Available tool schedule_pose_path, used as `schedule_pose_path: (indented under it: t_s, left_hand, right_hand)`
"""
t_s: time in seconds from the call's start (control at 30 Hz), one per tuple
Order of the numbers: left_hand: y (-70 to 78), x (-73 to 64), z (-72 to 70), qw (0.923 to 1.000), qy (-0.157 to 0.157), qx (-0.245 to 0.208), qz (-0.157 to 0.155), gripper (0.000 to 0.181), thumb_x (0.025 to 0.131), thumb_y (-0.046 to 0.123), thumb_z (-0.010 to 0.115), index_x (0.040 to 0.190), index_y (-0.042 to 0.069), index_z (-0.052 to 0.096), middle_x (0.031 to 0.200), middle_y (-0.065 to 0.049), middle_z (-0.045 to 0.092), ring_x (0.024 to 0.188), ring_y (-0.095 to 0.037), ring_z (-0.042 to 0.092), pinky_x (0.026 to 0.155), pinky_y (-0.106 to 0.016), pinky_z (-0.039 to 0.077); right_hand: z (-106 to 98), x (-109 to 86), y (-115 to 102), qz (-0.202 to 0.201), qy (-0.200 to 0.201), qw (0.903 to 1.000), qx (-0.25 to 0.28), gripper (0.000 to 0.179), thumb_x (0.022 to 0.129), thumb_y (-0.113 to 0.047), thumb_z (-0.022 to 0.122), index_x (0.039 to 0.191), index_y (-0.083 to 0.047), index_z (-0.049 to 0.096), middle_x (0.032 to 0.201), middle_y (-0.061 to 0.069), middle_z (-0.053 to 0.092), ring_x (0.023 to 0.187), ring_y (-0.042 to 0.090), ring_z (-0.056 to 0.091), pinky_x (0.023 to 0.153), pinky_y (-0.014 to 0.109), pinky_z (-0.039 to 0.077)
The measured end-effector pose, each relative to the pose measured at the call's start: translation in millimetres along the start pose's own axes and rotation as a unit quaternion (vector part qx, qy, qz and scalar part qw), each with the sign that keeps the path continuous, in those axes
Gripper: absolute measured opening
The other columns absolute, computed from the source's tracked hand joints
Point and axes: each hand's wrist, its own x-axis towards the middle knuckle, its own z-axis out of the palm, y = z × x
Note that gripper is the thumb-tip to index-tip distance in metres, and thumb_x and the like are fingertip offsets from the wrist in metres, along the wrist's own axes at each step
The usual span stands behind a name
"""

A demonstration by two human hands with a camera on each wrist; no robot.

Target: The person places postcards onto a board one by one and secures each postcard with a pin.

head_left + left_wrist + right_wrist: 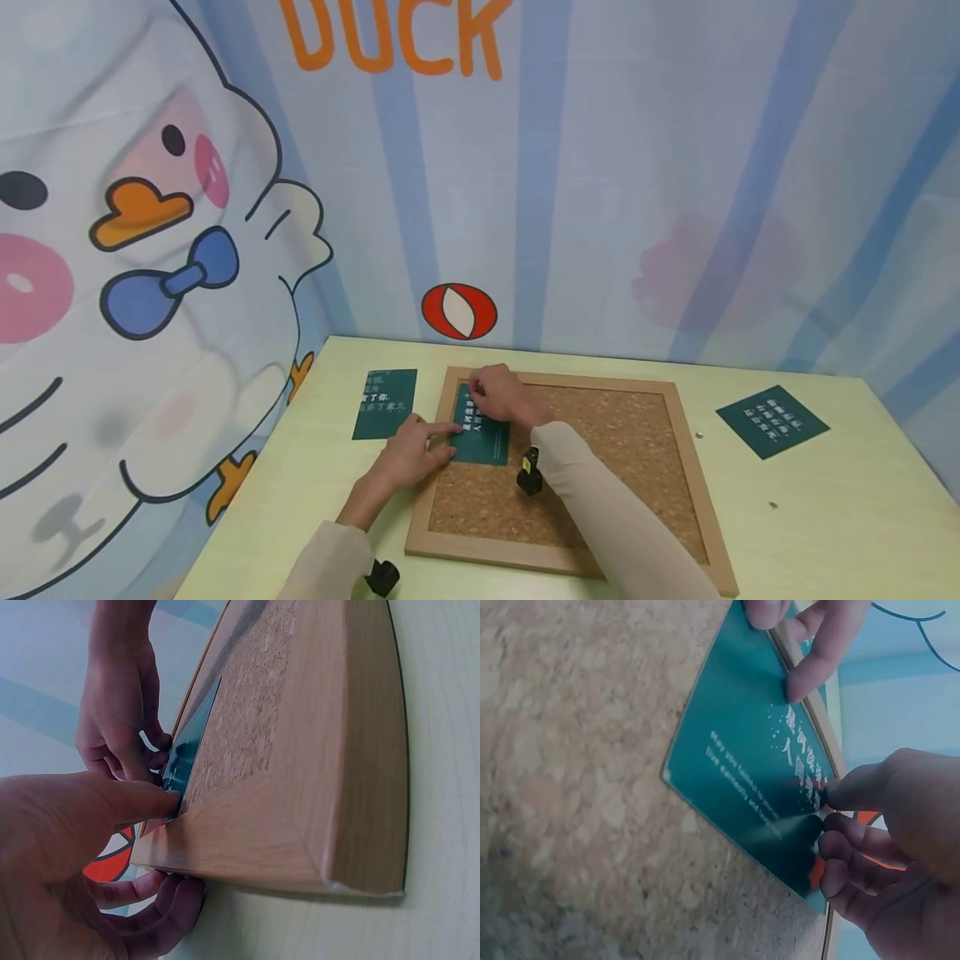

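Observation:
A dark green card [480, 442] with white lettering lies on the cork board [600, 467], at its upper left inside the wooden frame. My left hand [408, 454] is at the card's left side; its thumb and forefinger [814, 671] press down on the card's edge. In the left wrist view its other fingers [176, 907] bend beside the frame's outer side. My right hand [501, 393] is over the card's top end. Its thumb and fingertips pinch a small clear push pin [823, 813] at the card's surface, mostly hidden by the fingers.
Another green card [386, 404] lies on the pale table left of the board. A third green card [772, 422] lies to the right. Two tiny things, one [699, 435] close to the frame and one [773, 505] farther out, sit on the table. A printed curtain [600, 167] hangs behind.

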Motion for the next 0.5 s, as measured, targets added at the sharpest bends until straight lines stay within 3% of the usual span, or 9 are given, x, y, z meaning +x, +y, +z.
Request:
schedule_pose_path:
  t_s: [0.2,0.5]
  left_hand:
    - [1.1,-0.3,-0.3,1.0000,-0.001,0.000,-0.004,0.032,0.097,0.021,0.075,0.129,0.019,0.076,0.103,-0.008,0.054,0.093,-0.022,0.045,0.071,-0.038,0.044]
    - [1.1,0.3,-0.8,1.0000,0.001,0.003,0.000,0.032,0.097,0.021,0.075,0.128,0.019,0.076,0.103,-0.008,0.055,0.092,-0.022,0.045,0.071,-0.038,0.044]
  right_hand:
    - [3.5,3.9,3.0,0.007,-0.003,1.0000,-0.005,0.009,0.103,-0.009,0.065,0.103,-0.006,0.073,0.096,0.006,0.068,0.088,0.021,0.059,0.087,0.039,0.056]
    - [8.0,9.9,7.2,0.019,0.013,0.9983,0.053,0.012,0.104,-0.008,0.062,0.102,-0.006,0.074,0.094,0.005,0.065,0.087,0.022,0.057,0.084,0.039,0.054]
